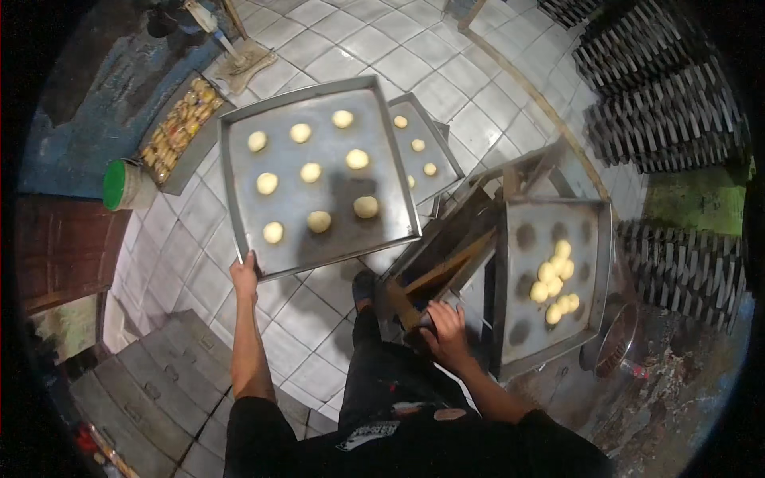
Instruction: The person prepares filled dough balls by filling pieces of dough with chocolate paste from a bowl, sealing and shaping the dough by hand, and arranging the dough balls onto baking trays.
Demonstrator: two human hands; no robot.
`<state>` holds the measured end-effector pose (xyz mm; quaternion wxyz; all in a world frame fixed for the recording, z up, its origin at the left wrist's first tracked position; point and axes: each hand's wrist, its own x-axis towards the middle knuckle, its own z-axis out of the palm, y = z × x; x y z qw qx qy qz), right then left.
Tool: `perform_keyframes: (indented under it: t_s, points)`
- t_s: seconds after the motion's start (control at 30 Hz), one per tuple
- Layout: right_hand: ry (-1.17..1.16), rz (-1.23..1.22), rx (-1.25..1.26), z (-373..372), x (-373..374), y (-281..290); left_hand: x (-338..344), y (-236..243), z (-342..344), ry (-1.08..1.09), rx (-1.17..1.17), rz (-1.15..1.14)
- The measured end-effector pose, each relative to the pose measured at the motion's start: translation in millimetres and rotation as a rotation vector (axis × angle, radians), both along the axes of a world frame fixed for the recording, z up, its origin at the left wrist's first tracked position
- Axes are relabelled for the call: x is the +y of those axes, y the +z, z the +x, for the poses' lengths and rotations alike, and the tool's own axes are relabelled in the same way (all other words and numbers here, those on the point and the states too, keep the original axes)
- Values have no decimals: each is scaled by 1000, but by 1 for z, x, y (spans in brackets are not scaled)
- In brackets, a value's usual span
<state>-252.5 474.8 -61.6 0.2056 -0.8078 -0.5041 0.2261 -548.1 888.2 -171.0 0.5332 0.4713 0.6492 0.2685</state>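
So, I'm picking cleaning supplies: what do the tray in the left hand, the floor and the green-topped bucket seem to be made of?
Tray: probably sheet metal, dull grey, with thin straight walls.
Floor: likely glazed ceramic tile; pale squares, dark joints, shiny patches.
Bucket: perhaps plastic, by its evenly green top; finish too small to tell.

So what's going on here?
The person's left hand grips the near-left corner of a metal tray carrying nine pale dough balls in three rows. The right hand is beside a wooden frame; whether it grips anything is unclear. On the right, another tray holds a dough-ball cluster.
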Motion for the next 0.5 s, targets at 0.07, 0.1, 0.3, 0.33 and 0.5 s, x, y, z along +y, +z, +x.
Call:
perform_keyframes:
  t_s: [0.07, 0.1, 0.3, 0.33, 0.5]
  points:
    - [2, -12, -8, -9, -1, -23, 35, -52, 31, -96, 26, -13]
    - [-31, -70, -17, -13, -5, -32, 41, -68, 69, -111, -24, -24]
    - [-31, -291, -87, -23, -29, -61, 82, -185, 208, -386, 295, 62]
    - [20, -376, -106, -25, -28, -60, 91, -208, 213, -386, 289, 52]
    - [33, -328, -183, -29, -21, -57, 105, -268, 261, -409, 503, 195]
